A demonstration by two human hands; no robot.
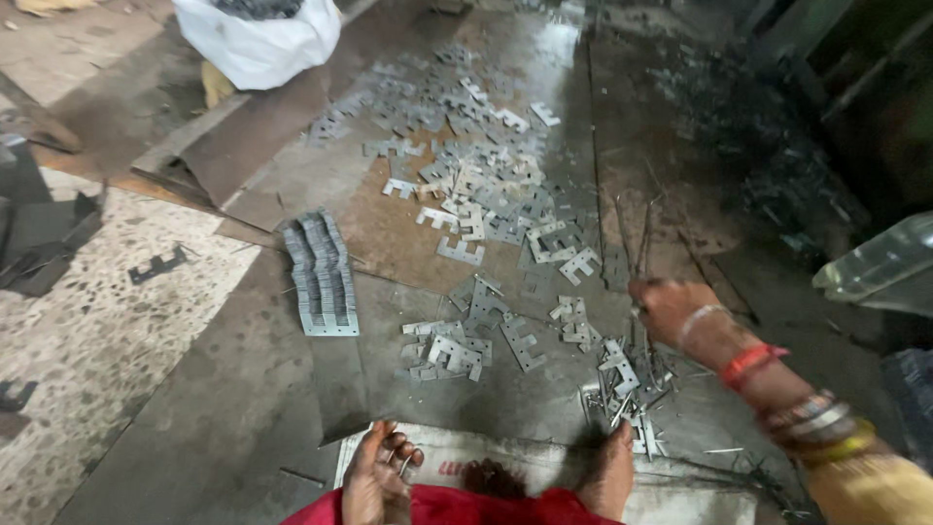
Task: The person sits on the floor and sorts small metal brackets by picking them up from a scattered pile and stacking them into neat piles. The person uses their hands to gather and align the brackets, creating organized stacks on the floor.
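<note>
Metal plates [486, 199]: flat, grey, E-shaped, scattered on the floor [194, 428].
Stack [321, 275]: same plates, neatly rowed.
Right hand [666, 309]: clenched around thin rods [637, 233].

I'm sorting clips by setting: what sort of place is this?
Most likely a small metal-stamping workshop, with the work done on the floor. Flat E-shaped metal pieces lie scattered over a steel sheet, a neat stack of the same pieces lies alongside, and the right hand holds thin metal rods.
</note>
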